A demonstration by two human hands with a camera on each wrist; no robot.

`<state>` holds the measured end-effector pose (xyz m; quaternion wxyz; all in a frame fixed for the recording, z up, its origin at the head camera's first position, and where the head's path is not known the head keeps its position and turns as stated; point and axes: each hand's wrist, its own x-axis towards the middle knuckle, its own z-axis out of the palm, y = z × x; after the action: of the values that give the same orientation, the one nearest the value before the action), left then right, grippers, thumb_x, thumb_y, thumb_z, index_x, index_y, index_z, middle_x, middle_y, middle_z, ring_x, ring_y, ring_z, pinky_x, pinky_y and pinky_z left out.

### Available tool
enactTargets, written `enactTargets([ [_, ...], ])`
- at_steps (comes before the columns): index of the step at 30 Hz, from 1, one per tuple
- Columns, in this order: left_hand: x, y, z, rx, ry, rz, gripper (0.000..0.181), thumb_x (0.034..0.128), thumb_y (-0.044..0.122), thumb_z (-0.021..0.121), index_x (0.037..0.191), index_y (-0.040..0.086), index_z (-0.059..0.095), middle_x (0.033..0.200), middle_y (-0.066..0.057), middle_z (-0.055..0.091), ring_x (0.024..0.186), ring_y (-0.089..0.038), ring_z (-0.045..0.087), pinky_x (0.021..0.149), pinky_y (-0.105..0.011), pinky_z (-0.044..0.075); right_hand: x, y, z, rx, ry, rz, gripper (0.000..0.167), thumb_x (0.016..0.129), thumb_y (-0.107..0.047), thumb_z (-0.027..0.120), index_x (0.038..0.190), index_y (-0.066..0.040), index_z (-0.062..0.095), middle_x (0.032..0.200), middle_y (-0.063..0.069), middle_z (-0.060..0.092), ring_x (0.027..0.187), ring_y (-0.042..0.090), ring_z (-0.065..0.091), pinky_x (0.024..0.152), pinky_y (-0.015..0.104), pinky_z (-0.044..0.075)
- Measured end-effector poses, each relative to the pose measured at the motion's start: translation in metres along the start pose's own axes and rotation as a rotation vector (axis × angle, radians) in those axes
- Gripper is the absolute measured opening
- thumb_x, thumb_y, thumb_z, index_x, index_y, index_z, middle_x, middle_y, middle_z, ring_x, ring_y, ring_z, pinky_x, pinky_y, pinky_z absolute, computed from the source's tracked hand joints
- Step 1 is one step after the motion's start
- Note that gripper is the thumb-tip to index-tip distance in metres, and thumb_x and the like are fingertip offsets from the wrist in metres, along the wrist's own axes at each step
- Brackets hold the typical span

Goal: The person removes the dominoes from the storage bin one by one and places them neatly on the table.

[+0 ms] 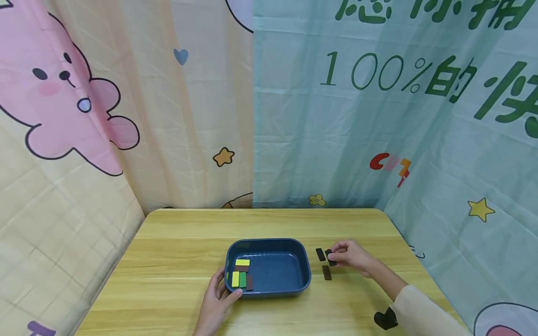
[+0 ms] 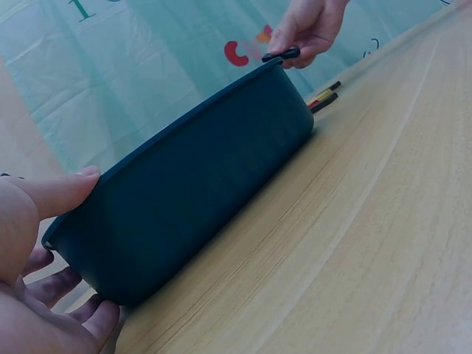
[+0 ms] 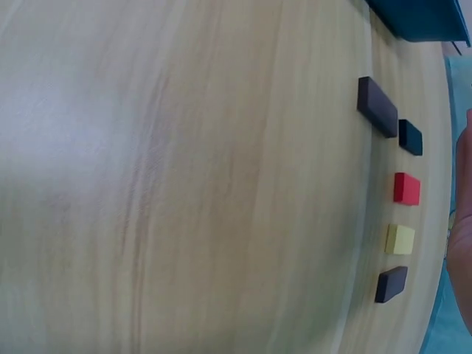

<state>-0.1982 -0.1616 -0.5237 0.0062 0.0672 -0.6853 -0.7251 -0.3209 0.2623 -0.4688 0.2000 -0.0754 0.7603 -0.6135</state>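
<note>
A dark blue rectangular tub [image 1: 273,294] stands on the wooden table. My left hand [image 1: 216,298] grips its near left corner, thumb on the rim and fingers around the outside wall. Inside, at the left end, lie several small flat blocks: yellow [image 1: 235,279], green [image 1: 242,279] and brown [image 1: 250,282]. Right of the tub my right hand [image 1: 355,258] pinches a black block [image 2: 282,54] between thumb and fingers, above the table. Near it lie a black block [image 1: 321,254] and a dark brown block [image 1: 327,273].
A red block [image 3: 406,189] and a yellow block [image 3: 400,240] lie in a row with dark ones in the right wrist view; the right hand hides them from the head view. A black heart-shaped object [image 1: 385,319] shows beside the right sleeve. Printed curtains [image 1: 294,116] hang behind the table.
</note>
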Motion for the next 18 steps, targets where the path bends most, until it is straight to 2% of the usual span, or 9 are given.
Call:
enactTargets([
  [11,-0.002,0.001,0.0,0.012,-0.002,0.003,0.091,0.0911,0.008,0.08,0.161,-0.001,0.022,0.163,-0.032,0.023,0.145,-0.05,0.033,0.116,-0.053,0.037,-0.016,0.027,-0.01,-0.024,0.066,0.035,0.025,0.095,-0.008,0.076,0.109,0.01,0.066,0.095,0.011,0.07,0.082,0.019,0.069,0.077,0.038,0.065],
  [18,-0.005,0.002,0.001,0.004,0.002,0.011,0.09,0.0919,0.009,0.08,0.161,0.001,0.023,0.163,-0.031,0.023,0.145,-0.051,0.032,0.116,-0.053,0.037,-0.021,0.037,-0.009,-0.047,0.109,0.067,0.022,0.094,-0.005,0.076,0.107,0.01,0.066,0.096,0.014,0.07,0.084,0.021,0.07,0.075,0.037,0.065],
])
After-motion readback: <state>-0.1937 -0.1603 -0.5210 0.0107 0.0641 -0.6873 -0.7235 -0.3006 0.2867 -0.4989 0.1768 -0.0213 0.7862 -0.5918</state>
